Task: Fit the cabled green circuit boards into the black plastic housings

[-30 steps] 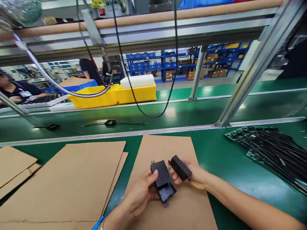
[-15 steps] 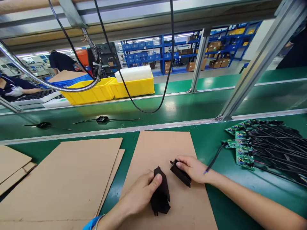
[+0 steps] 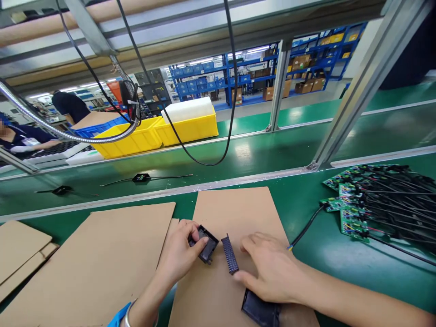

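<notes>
Half a second before, both hands had been lifting black parts over the cardboard sheet (image 3: 235, 209); by this moment the parts were down on it. The left hand (image 3: 179, 252) had shifted leftward and pinched the small open black housing (image 3: 205, 244) between thumb and fingers at the sheet's left edge. The right hand (image 3: 272, 268) had let go of the ribbed black piece (image 3: 230, 253), which lay on edge just left of its fingertips; the hand was spread flat, palm down, its heel pressing on a flat black cover (image 3: 260, 311) near the sheet's bottom edge.

To the right of the right hand, well apart, sat a heap of green circuit boards (image 3: 354, 213) with black wires, one loose wire (image 3: 304, 229) reaching almost to the wrist. Left of the left hand lay more cardboard (image 3: 91, 268). Beyond both hands ran the green conveyor belt (image 3: 259, 159), carrying a small black unit (image 3: 141, 177) with leads, with yellow bins (image 3: 156, 134) beyond it. A black cable (image 3: 204, 159) drooped overhead.

The housing was matte black, shallow and rectangular, its hollow side up. The ribbed piece showed close, even fins.
</notes>
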A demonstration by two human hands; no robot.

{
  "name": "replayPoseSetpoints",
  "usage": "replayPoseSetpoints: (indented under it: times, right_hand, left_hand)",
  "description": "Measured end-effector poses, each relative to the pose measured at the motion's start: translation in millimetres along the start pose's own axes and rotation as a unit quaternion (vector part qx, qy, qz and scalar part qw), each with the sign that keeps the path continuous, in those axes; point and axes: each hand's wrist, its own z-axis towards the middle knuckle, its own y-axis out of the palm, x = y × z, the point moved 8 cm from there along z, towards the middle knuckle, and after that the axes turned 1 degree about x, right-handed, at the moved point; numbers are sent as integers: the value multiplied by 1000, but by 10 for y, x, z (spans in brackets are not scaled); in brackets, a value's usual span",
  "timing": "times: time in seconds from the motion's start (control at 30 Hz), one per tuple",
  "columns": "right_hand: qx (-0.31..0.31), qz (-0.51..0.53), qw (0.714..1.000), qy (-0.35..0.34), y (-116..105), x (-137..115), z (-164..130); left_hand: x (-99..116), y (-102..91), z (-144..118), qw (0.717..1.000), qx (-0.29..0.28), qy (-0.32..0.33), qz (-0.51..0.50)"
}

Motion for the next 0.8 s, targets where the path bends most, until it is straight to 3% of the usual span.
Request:
replayPoseSetpoints:
  times: [0.13,0.23,0.33,0.43,0.57,0.67,0.8]
  right_hand:
    - [36,64,997,1,79,-68,229]
    - [51,69,996,11,33,178,303]
    - [53,56,996,35,-62,456,165]
    - [45,14,998,42,-125,475,-109]
    - [10,-51,998,37,-32,216,-401]
    - [-21,-74,997,20,132,106,-415]
    - [27,-84,995,-42,195,127,-241]
  left_hand:
    - [-107,29,77,998,50,-8,-32]
    - [-168,40,141,995,74,-22,-66]
    - [-196,133,225,992,73,-30,-103]
    - [-146,357,312,990,44,-22,-136]
    - [48,720,354,987,-19,9,-159]
    - [215,858,311,987,-54,43,-144]
    - [327,866,186,988,-79,80,-102]
